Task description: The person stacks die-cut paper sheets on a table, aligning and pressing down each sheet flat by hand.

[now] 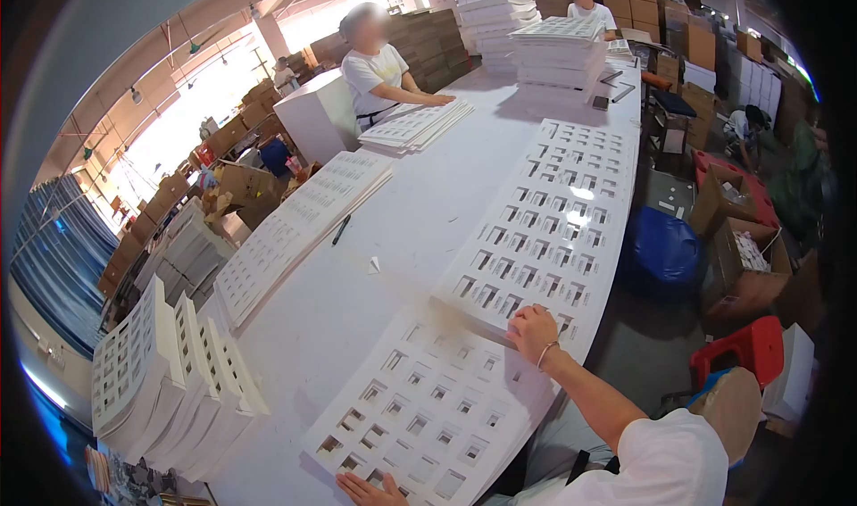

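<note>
My left hand [370, 491] lies at the bottom, fingers stretched out over the near corner of a white board with rows of rectangular cut-outs [430, 432]. This board tops a near stack. Further up, my right hand [535, 329], with a bracelet at the wrist, has its fingers bent and close together at the near edge of a printed white board with cut-outs [522, 223]. That second board lies on the stack beyond, and black print shows beside its openings. The underside of my right fingers is hidden.
A long white table [415, 229] bears more board stacks [299, 229] on its left side, and upright bundles [170, 390] stand nearby. A dark pen [341, 229] lies mid-table. Two people work at the far end. Blue stool [662, 249], open carton [748, 265] and red stool [739, 352] stand right.
</note>
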`<state>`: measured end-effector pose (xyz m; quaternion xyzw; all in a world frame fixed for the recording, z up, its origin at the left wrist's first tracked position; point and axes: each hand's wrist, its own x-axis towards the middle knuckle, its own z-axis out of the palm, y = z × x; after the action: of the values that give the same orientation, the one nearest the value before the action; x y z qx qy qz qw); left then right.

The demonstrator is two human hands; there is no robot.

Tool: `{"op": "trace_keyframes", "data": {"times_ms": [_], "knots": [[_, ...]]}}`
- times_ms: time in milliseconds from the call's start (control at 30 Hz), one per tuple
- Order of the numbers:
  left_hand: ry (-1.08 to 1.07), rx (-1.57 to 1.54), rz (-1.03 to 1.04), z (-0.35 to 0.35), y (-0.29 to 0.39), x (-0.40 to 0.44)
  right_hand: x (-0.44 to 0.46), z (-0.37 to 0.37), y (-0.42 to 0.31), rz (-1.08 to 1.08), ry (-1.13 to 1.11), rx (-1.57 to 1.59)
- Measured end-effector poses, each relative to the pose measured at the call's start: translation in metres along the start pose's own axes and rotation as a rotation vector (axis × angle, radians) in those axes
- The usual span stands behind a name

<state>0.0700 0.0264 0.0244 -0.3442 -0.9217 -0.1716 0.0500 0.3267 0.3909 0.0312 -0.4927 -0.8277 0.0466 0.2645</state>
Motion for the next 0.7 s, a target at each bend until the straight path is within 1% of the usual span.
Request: {"op": "trace_keyframes", "data": {"times_ms": [233,300,433,533,700], "knots": [[0.007,-0.001,0.008,0.001,-0.002,-0.001,0.001,-0.001,-0.007,-0.027,0.052,-0.159],[-0.01,0.003,0.003,-0.002,0.0,-0.001,0.006,-0.007,-0.01,-0.02,0.119,-0.151],[-0.031,0.011,-0.02,-0.005,0.004,-0.002,0.02,-0.036,-0.02,0.015,0.18,-0.16],[-0.036,0.023,-0.029,-0.005,0.004,-0.002,0.028,-0.062,-0.028,-0.002,0.243,-0.181],[-0.055,0.013,-0.046,-0.007,0.006,-0.003,0.032,-0.09,-0.035,-0.045,0.214,-0.125]]}}
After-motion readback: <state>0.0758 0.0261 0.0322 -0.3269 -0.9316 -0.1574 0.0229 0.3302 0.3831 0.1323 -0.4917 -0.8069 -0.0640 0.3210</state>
